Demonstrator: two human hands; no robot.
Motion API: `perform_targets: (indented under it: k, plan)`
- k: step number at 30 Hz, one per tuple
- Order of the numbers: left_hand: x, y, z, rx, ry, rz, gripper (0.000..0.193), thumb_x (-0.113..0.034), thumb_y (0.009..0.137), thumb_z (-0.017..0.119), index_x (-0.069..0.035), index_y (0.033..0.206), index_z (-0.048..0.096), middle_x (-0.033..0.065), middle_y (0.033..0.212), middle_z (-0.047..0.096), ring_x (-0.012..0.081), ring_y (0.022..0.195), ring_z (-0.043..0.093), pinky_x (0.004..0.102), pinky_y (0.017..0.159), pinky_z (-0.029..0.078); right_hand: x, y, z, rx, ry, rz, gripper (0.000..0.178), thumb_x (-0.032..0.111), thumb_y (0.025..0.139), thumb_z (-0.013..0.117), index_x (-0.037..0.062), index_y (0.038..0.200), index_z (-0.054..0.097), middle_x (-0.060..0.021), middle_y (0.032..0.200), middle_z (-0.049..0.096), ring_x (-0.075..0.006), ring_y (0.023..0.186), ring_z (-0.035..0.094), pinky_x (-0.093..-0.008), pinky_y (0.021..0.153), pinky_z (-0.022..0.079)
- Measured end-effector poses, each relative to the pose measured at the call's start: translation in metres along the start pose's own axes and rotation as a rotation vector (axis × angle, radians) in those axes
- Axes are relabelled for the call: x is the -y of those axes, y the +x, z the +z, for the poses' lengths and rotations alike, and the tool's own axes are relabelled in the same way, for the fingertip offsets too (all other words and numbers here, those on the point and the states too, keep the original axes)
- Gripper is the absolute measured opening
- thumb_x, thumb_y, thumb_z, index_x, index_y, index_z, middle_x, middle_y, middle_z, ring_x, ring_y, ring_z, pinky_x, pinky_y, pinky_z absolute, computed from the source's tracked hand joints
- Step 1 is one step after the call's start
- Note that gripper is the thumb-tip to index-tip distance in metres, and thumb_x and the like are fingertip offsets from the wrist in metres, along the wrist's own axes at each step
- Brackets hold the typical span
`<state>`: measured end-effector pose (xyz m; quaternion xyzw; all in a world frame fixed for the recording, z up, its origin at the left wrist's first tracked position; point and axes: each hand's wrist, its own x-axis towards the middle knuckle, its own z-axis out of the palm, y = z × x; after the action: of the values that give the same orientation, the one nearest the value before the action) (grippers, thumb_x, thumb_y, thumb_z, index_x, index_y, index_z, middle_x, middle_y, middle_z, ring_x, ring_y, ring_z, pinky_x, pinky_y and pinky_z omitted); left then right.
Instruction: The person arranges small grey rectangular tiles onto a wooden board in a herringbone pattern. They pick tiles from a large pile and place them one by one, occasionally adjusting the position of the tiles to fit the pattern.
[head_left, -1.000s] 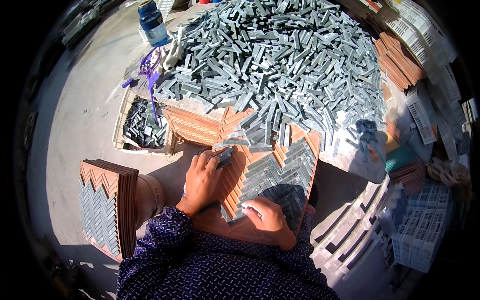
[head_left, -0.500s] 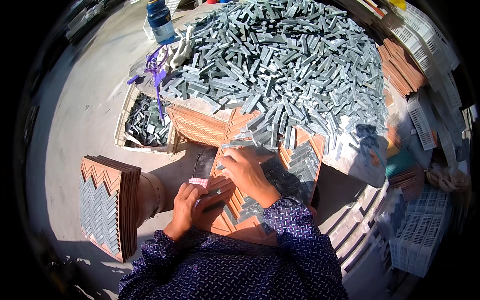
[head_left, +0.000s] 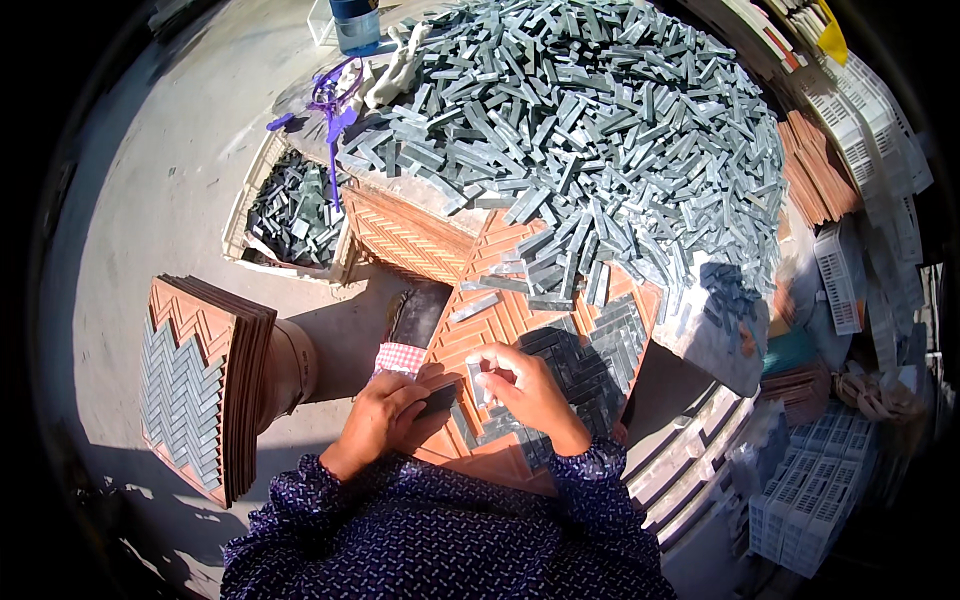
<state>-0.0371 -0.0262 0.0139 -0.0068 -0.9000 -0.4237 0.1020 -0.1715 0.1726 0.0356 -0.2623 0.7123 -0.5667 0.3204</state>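
An orange mould tray (head_left: 490,330) with herringbone slots lies tilted before me, its right part filled with dark grey stone strips (head_left: 575,360). Over its near middle, my right hand (head_left: 535,395) pinches a pale grey strip (head_left: 475,383) between thumb and fingers, held upright. At the tray's left edge my left hand (head_left: 385,412) is closed, with a dark strip (head_left: 440,401) showing at its fingertips. Its palm is hidden. Red-and-white checked cloth (head_left: 400,358) shows just beyond that hand. Loose strips (head_left: 548,265) lie across the tray's far end.
A large heap of grey strips (head_left: 590,130) covers the table beyond. At left stand a crate of dark pieces (head_left: 295,215) and a stack of trays (head_left: 200,380), the top one filled. White plastic crates (head_left: 815,490) and a slatted pallet (head_left: 690,450) are at right.
My right hand has moved from the tray's upper left toward me and to the right, and a strip now shows in its fingers. The head view has shifted slightly.
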Motion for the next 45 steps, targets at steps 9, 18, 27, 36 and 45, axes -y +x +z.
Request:
perform_targets:
  k: [9,18,27,36,45]
  plan:
    - [0.005,0.0,0.006,0.008,-0.006,-0.026,0.019,0.002,0.073,0.072,-0.005,0.091,0.068,0.0102,0.084,0.062,0.0281,0.078,0.062,0.0353,0.069,0.051,-0.009,-0.005,0.01,0.035,0.151,0.042,0.017,0.003,0.088,0.063,-0.0002,0.104,0.06,-0.0027,0.08,0.062,-0.0053,0.069,0.058,-0.0222,0.059,0.049]
    - [0.002,-0.004,-0.004,0.005,-0.121,-0.109,0.022,0.003,0.073,0.071,-0.004,0.094,0.068,0.0108,0.088,0.06,0.0289,0.081,0.061,0.0361,0.07,0.051,-0.01,-0.003,0.001,0.257,0.128,0.035,0.011,0.004,0.088,0.063,0.0002,0.098,0.06,-0.0024,0.08,0.063,-0.0071,0.067,0.058,-0.0233,0.059,0.049]
    - [0.011,-0.004,0.012,-0.011,-0.139,-0.075,0.018,0.005,0.074,0.072,-0.003,0.09,0.068,0.01,0.085,0.059,0.0255,0.079,0.062,0.0332,0.07,0.05,0.0,0.003,0.009,0.155,-0.059,0.067,0.012,0.008,0.087,0.065,-0.0007,0.095,0.061,-0.0067,0.081,0.067,-0.0105,0.073,0.063,-0.0257,0.063,0.05]
    - [0.004,-0.001,0.012,-0.046,-0.175,-0.074,0.022,0.005,0.073,0.071,-0.003,0.094,0.066,0.0113,0.086,0.059,0.0265,0.078,0.062,0.0332,0.068,0.051,0.007,0.001,0.014,0.064,-0.418,-0.073,0.017,0.002,0.081,0.064,-0.0004,0.097,0.06,-0.0155,0.087,0.064,-0.0335,0.079,0.063,-0.037,0.067,0.05]
    - [0.015,-0.012,0.0,0.022,-0.216,-0.087,0.026,0.003,0.073,0.071,-0.003,0.098,0.067,0.0119,0.094,0.059,0.0288,0.086,0.061,0.0348,0.075,0.051,-0.013,-0.015,0.026,0.008,-0.561,-0.322,0.027,-0.003,0.073,0.066,0.0005,0.099,0.061,-0.0124,0.092,0.059,-0.0334,0.081,0.059,-0.0394,0.072,0.049]
